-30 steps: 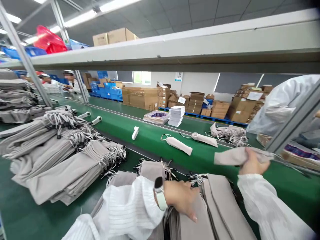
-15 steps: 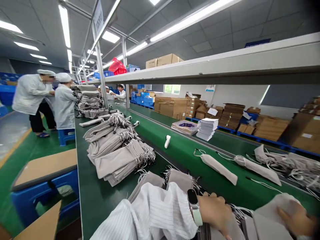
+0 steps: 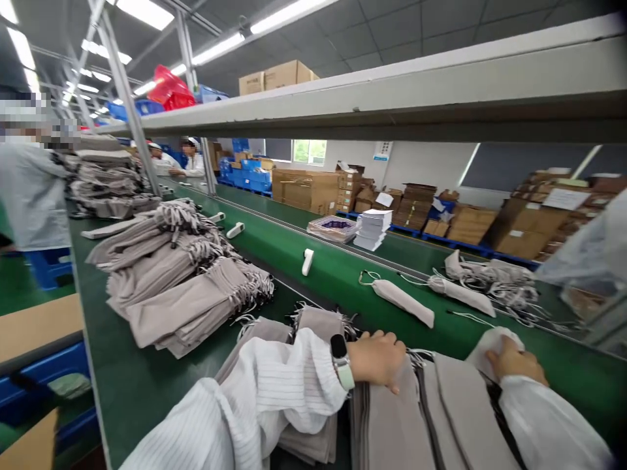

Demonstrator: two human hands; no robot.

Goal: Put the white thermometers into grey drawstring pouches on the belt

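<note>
Nearest, the L hand [image 3: 377, 359], w/ watch [image 3: 339, 347] on its wrist, lies palm-down over the far end of the stacked pouches [image 3: 386, 424]; its fingertips bend over the edge, so can't tell whether it grips any. Stack is cut off by the bottom edge. R hand [image 3: 519, 362] has the held pouch [image 3: 482, 349] grasped betw. thumb & fingers, at the green belt's [image 3: 274, 241] near side; the hand & sleeve hide part of it. L of the stack, a big pouch pile [image 3: 181, 303], cords bunched at one end, individual pcs hard to separate.

On the belt: a plump pouch [image 3: 404, 301], a 2nd pouch [image 3: 463, 296] R of it, & a white device [image 3: 307, 262], no markings readable. Beyond, a tangled pouch heap [image 3: 494, 281], a paper stack [image 3: 373, 228] & a tray [image 3: 333, 227], contents unclear.

R edge: blurry, cut-off white sleeve [image 3: 592, 241]. L edge: person [image 3: 32, 189], partly out of frame. Bkgd: cartons [image 3: 304, 189], some w/ white labels, & a wall sign [image 3: 382, 151] w/ a blue strip, all too small to read. No brand legible.
</note>
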